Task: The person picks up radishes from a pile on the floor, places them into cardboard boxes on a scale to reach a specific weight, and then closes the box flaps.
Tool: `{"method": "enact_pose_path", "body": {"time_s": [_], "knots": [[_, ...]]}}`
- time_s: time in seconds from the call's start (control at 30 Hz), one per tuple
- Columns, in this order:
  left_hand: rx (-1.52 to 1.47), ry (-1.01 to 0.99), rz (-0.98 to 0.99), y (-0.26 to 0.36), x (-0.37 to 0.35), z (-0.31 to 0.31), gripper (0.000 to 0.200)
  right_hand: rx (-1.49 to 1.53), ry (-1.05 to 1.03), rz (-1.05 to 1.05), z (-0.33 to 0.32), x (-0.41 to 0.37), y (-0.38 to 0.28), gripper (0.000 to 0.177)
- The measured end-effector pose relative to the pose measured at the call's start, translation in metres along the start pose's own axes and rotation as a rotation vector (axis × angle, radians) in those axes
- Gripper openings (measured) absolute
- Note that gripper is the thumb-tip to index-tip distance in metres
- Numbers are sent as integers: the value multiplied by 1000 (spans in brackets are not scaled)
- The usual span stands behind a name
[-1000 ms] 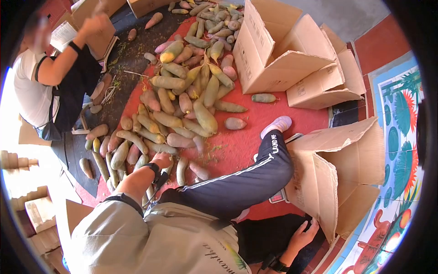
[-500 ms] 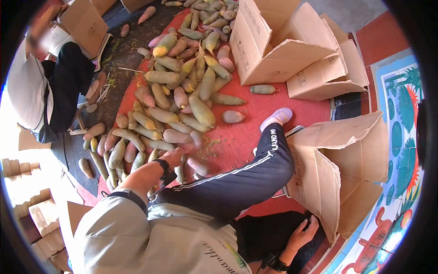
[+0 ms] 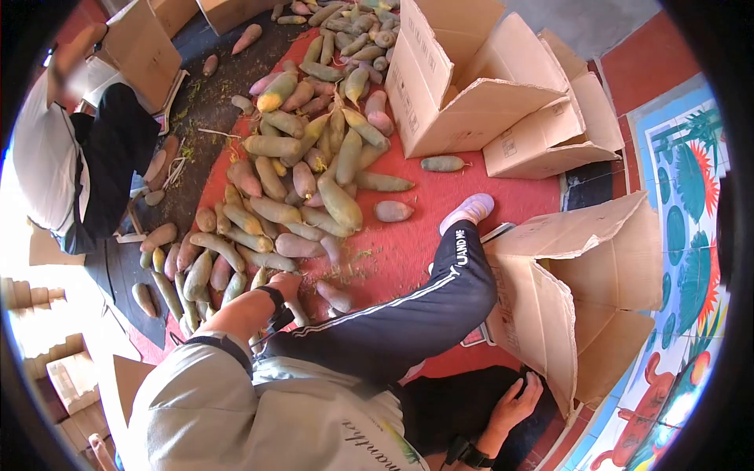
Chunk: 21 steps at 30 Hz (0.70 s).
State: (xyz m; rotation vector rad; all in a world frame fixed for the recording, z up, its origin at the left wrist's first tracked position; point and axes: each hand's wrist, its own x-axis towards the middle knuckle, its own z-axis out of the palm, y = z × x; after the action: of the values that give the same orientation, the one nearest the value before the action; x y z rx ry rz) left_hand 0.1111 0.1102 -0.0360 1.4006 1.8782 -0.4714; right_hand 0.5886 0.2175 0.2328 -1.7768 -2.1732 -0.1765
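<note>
Large green and pinkish radishes (image 3: pixel 341 206) lie in a long heap on the red floor. My left hand (image 3: pixel 284 284) is low at the near edge of the heap, back of the hand up; its fingers are hidden, so a grip cannot be made out. Right by that hand lies a green radish (image 3: pixel 297 312), with a pinkish radish (image 3: pixel 334 296) a little to its right. My right hand (image 3: pixel 517 400) rests on my dark-clad knee, fingers loosely bent and apart, holding nothing. Close to it stands an open cardboard box (image 3: pixel 530 306).
More open cardboard boxes (image 3: pixel 479 110) stand at the upper right. Single radishes (image 3: pixel 393 211) lie on the red floor (image 3: pixel 400 255). At the left sits another person (image 3: pixel 59 161) beside a box (image 3: pixel 141 47). Cardboard pieces (image 3: pixel 75 381) are stacked lower left. A painted tile wall (image 3: pixel 691 235) borders the right.
My left hand has shifted slightly left and toward me along the near edge of the heap. My right hand stays on the knee. The whole view has shifted a little.
</note>
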Motion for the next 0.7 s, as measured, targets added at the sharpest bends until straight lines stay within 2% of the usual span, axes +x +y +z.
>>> {"method": "enact_pose_path", "body": {"time_s": [0.1,0.2,0.23,0.27,0.33,0.4,0.47,0.5,0.53,0.6,0.63,0.67,0.7], "knots": [[143,-129,-9,-4,1,0,29,1,13,6,-1,-1,-1,19],[122,-128,-24,1,-5,-18,35,11,33,3,0,-2,0,18],[112,-94,-15,1,-6,-24,43,17,43,4,1,-2,1,18],[117,-83,-17,3,-9,-33,43,10,52,4,2,-3,2,18],[100,102,-42,9,-15,-51,49,5,71,9,1,-4,3,18],[132,135,-40,6,-8,-61,56,20,69,17,1,-5,3,18],[-40,154,-99,19,-26,-103,59,36,81,28,1,-6,3,18],[-37,249,-36,16,-27,-110,57,47,84,33,2,-6,4,18],[-31,260,-36,15,-28,-118,57,53,95,36,3,-6,4,18],[-323,380,32,14,-32,-136,53,46,97,37,4,-8,7,19],[-399,527,80,13,-32,-140,51,49,107,38,5,-9,9,19],[-396,536,83,15,-33,-146,51,58,108,34,6,-10,10,19],[-594,558,122,20,-38,-157,49,67,109,29,6,-10,11,19]]}}
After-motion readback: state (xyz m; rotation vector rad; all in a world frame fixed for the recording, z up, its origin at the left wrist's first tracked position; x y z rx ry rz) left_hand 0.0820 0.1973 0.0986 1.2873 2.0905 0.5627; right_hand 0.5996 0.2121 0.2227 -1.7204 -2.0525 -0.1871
